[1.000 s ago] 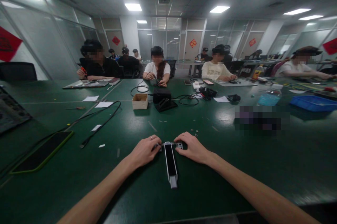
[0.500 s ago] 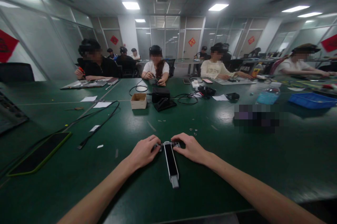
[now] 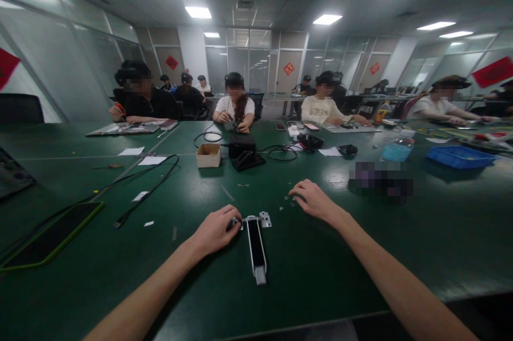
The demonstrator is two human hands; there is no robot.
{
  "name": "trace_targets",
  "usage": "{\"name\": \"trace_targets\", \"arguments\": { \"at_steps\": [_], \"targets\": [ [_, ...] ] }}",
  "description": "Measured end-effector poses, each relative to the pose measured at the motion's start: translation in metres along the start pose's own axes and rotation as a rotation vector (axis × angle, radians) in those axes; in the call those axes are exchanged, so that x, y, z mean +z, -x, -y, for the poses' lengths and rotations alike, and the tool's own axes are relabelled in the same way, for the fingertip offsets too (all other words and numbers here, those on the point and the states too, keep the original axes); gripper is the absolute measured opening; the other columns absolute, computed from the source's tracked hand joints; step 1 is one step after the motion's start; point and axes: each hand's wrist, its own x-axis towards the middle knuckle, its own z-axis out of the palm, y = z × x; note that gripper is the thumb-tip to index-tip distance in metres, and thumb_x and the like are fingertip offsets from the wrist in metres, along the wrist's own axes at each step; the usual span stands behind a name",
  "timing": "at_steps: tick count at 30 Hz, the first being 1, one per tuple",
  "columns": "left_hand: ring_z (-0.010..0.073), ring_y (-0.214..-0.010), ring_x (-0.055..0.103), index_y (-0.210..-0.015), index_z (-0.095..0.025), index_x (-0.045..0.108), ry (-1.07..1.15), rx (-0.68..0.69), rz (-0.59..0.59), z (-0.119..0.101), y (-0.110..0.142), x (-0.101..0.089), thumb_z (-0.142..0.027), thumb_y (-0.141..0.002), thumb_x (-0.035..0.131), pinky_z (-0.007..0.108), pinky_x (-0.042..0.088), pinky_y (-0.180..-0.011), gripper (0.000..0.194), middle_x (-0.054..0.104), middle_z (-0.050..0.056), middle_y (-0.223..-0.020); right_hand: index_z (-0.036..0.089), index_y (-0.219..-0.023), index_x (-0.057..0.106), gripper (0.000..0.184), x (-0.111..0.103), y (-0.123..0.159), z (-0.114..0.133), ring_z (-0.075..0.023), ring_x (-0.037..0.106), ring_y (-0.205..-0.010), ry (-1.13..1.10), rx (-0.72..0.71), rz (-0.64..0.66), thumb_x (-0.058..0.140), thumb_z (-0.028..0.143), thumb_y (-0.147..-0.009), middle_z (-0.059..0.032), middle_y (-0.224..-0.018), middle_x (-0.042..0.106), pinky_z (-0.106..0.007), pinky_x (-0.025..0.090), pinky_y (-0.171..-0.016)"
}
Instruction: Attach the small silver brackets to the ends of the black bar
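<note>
A long, narrow device with a black face and a pale frame (image 3: 257,247) lies on the green table, a grey block at its near end. Metal brackets stick out on both sides of its far end; the right one (image 3: 265,219) shows plainly. My left hand (image 3: 218,230) is closed on the left bracket, its fingers hiding most of that piece. Away from the device, my right hand (image 3: 315,202) hovers with fingers bent and apart over several small metal pieces (image 3: 281,208). Whether a fingertip touches one of them I cannot tell.
Beyond my hands stand an open cardboard box (image 3: 209,155) and a black box-shaped unit (image 3: 241,146) with cables. A green-edged dark panel (image 3: 54,235) lies at left. A blue tray (image 3: 460,157) and a bottle (image 3: 397,147) are at right. Several people sit across the table.
My right hand has let go of the right bracket and moved right and away from me, to the small metal pieces. My left hand stays on the left bracket. The view has shifted slightly.
</note>
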Motion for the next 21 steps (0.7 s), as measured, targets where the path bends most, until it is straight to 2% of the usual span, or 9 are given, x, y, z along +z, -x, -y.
{"name": "trace_targets", "arguments": {
  "at_steps": [5, 9, 14, 21],
  "targets": [
    [0.0165, -0.082, 0.061, -0.096, -0.019, 0.06, 0.006, 0.013, -0.011, 0.001, 0.0, 0.001, -0.021, -0.088, 0.049, 0.028, 0.049, -0.075, 0.014, 0.061, 0.005, -0.102, 0.021, -0.101, 0.069, 0.022, -0.007, 0.001, 0.015, -0.0239, 0.052, -0.094, 0.017, 0.016, 0.094, 0.056, 0.023, -0.084, -0.0095, -0.098, 0.061, -0.04, 0.042, -0.084],
    [0.0162, -0.081, 0.061, -0.097, -0.019, 0.059, -0.006, 0.019, -0.017, 0.001, 0.001, 0.002, -0.02, -0.088, 0.048, 0.028, 0.049, -0.074, 0.014, 0.061, 0.005, -0.102, 0.018, -0.094, 0.068, 0.018, -0.002, 0.0, 0.015, -0.0228, 0.055, -0.089, 0.008, 0.08, 0.156, 0.052, 0.021, -0.087, -0.0103, -0.094, 0.063, -0.035, 0.043, -0.078],
    [0.0164, -0.081, 0.061, -0.096, -0.019, 0.06, -0.01, -0.002, -0.007, -0.003, 0.001, -0.001, -0.021, -0.088, 0.049, 0.028, 0.049, -0.074, 0.014, 0.062, 0.005, -0.101, 0.016, -0.087, 0.062, 0.011, 0.003, 0.0, 0.018, -0.018, 0.056, -0.079, -0.078, 0.07, 0.144, 0.051, 0.015, -0.085, -0.0069, -0.086, 0.062, -0.031, 0.044, -0.072],
    [0.0159, -0.08, 0.06, -0.097, -0.02, 0.059, -0.001, 0.006, -0.018, -0.001, 0.001, 0.001, -0.021, -0.089, 0.048, 0.028, 0.048, -0.074, 0.014, 0.061, 0.004, -0.101, 0.017, -0.092, 0.061, 0.01, 0.009, -0.003, 0.07, -0.0149, 0.057, -0.082, -0.393, -0.109, 0.095, 0.052, 0.018, -0.088, -0.0045, -0.093, 0.062, -0.03, 0.048, -0.075]
  ]
}}
